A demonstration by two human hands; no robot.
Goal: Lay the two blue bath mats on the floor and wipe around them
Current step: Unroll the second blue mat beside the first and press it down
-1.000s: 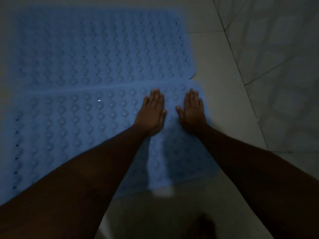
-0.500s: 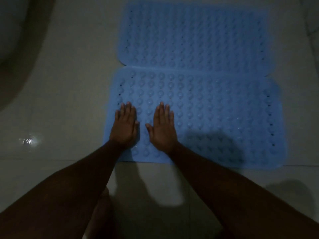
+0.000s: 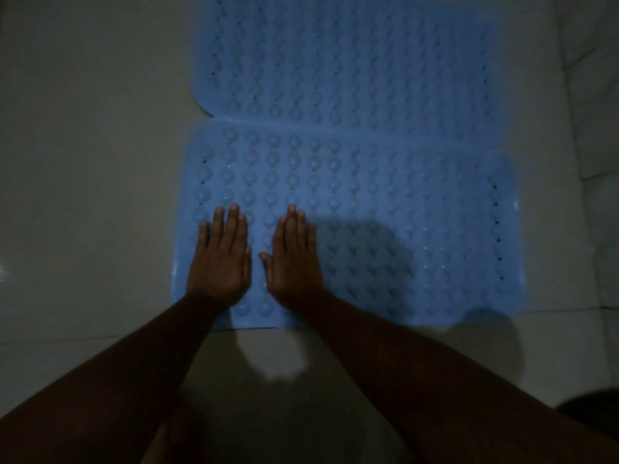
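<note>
Two blue bath mats with rows of round bumps and small holes lie flat on the pale floor, long edges touching. The near mat (image 3: 385,202) spans the middle of the view; the far mat (image 3: 351,55) lies beyond it and runs off the top. My left hand (image 3: 221,259) rests palm down on the near mat's left end, fingers together. My right hand (image 3: 293,259) lies flat beside it, a few bumps to the right. Neither hand holds anything.
Pale floor tiles (image 3: 93,162) surround the mats, with a wet glint at the far left edge (image 3: 3,269). Tile joints run down the right side (image 3: 576,128). My shadow falls on the mat's near right part. A dark shape sits at the lower right corner (image 3: 596,406).
Both hands have shifted from the near mat's right end to its left end, staying flat on it. The view has swung left and drawn a little closer.
</note>
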